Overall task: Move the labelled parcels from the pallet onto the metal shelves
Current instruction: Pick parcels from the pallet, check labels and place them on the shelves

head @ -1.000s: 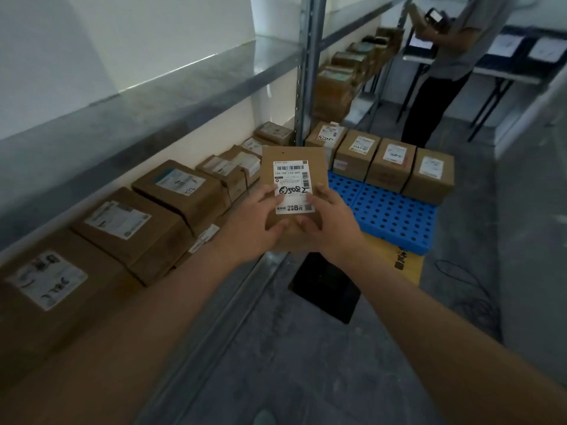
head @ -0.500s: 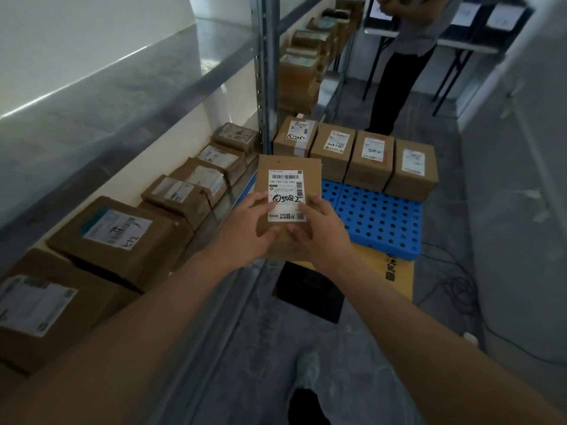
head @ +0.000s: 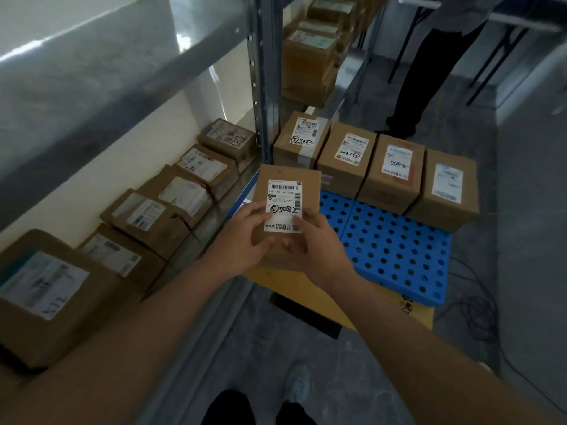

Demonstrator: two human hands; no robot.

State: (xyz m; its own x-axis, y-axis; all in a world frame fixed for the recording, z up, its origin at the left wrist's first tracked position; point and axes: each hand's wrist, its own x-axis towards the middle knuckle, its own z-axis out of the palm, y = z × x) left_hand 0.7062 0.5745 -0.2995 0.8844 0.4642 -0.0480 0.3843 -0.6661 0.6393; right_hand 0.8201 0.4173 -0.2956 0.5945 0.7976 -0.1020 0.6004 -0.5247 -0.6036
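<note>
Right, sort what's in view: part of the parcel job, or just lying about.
Part of the job:
held parcel, gripped by left hand and right hand
four parcels on the blue pallet
metal shelf

Just lying about:
black cables
flat yellow cardboard

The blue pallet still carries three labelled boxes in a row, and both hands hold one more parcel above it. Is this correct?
Not quite. The head view shows four boxes in the row on the blue pallet, not three. The left hand and right hand do hold one parcel.
</note>
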